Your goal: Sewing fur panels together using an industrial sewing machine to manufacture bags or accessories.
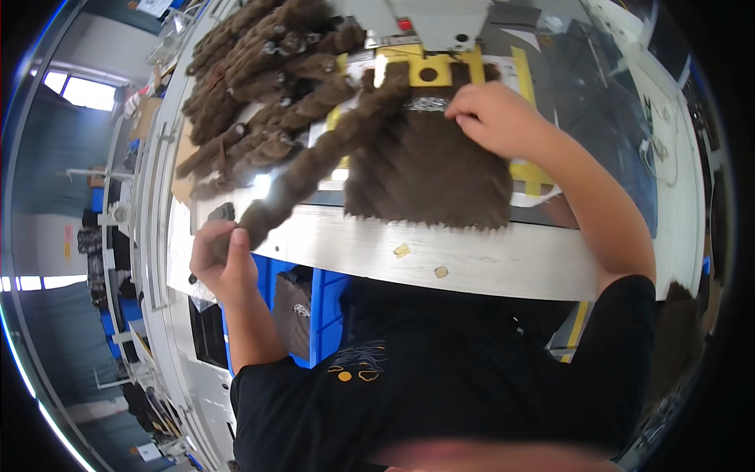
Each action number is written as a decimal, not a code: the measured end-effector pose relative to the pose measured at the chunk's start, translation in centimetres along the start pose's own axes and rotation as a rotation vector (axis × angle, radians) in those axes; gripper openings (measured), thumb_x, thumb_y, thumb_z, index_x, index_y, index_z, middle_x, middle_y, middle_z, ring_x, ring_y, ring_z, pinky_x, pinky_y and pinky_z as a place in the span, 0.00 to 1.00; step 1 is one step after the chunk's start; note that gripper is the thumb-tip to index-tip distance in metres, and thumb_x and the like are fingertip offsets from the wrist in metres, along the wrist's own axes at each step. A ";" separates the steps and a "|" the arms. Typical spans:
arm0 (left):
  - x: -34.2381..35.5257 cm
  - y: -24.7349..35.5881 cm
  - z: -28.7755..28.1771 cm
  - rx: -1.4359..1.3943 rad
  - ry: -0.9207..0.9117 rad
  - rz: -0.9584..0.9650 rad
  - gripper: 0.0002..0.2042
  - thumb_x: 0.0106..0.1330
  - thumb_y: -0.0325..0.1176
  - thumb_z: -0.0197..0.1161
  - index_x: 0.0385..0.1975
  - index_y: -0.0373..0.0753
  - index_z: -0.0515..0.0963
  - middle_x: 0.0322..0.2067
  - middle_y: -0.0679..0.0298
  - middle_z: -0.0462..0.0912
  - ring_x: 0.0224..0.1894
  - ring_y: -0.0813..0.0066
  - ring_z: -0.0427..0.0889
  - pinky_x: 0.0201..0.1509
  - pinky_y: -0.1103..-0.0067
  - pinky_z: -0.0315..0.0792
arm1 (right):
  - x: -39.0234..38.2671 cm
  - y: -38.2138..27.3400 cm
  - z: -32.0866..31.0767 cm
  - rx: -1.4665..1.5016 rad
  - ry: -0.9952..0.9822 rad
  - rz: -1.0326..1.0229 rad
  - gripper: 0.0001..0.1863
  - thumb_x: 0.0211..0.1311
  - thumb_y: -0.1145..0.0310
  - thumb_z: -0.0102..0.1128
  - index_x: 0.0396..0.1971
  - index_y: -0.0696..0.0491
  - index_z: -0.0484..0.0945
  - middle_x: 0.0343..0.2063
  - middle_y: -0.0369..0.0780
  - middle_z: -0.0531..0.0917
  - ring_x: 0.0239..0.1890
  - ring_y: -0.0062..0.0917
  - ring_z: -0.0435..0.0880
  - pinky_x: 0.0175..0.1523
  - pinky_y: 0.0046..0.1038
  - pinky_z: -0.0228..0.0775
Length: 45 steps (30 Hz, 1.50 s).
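My left hand [224,256] grips the lower end of a long, twisted brown furry strip [303,173], which runs diagonally up to the machine. My right hand [499,118] rests at the upper right of a flat brown furry panel [425,173], fingers curled beside a silvery band [429,103]; what is between their tips is hidden. Just above the panel is a yellow plate [429,59] with a round hole, beneath the white machine head [448,23].
A heap of brown furry rolls [244,71] lies at the upper left of the white worktable [370,244]. A blue crate [329,315] with grey contents sits below the front edge. Dark brown material [672,322] hangs at the right, and shelving with goods [110,236] stands far left.
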<state>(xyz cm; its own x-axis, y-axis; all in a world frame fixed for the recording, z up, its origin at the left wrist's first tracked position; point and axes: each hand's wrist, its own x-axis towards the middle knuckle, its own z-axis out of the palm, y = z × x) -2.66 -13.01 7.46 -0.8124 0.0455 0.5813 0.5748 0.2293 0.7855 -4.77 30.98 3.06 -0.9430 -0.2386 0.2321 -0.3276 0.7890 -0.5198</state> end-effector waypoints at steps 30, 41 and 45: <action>-4.1 -0.1 12.5 -0.478 -0.826 -0.706 0.14 0.67 0.20 0.66 0.53 0.31 0.84 0.45 0.62 0.88 0.47 0.81 0.82 0.52 0.82 0.75 | -9.7 -15.6 5.8 1.115 -0.603 0.670 0.19 0.68 0.56 0.71 0.26 0.58 0.83 0.21 0.35 0.83 0.21 0.15 0.79 0.25 0.21 0.69; -5.3 0.6 12.1 -0.690 -0.737 -0.682 0.29 0.63 0.17 0.70 0.66 0.30 0.75 0.53 0.63 0.84 0.53 0.80 0.80 0.59 0.80 0.75 | -10.9 -15.3 5.5 1.025 -0.505 0.575 0.18 0.60 0.62 0.70 0.24 0.64 0.82 0.18 0.45 0.83 0.22 0.24 0.82 0.31 0.32 0.74; -5.6 0.3 12.3 -0.656 -0.760 -0.672 0.37 0.59 0.14 0.72 0.71 0.29 0.68 0.60 0.59 0.79 0.59 0.76 0.79 0.63 0.76 0.74 | -11.3 -14.6 5.3 0.892 -0.495 0.557 0.18 0.58 0.61 0.71 0.26 0.63 0.84 0.21 0.49 0.85 0.25 0.33 0.86 0.34 0.34 0.77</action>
<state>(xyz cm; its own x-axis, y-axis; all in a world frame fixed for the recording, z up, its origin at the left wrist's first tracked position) 0.86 -1.26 1.90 -0.6915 0.7174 -0.0850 -0.2237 -0.1008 0.9694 10.37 19.11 3.64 -0.8251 -0.3345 -0.4552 0.4003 0.2225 -0.8890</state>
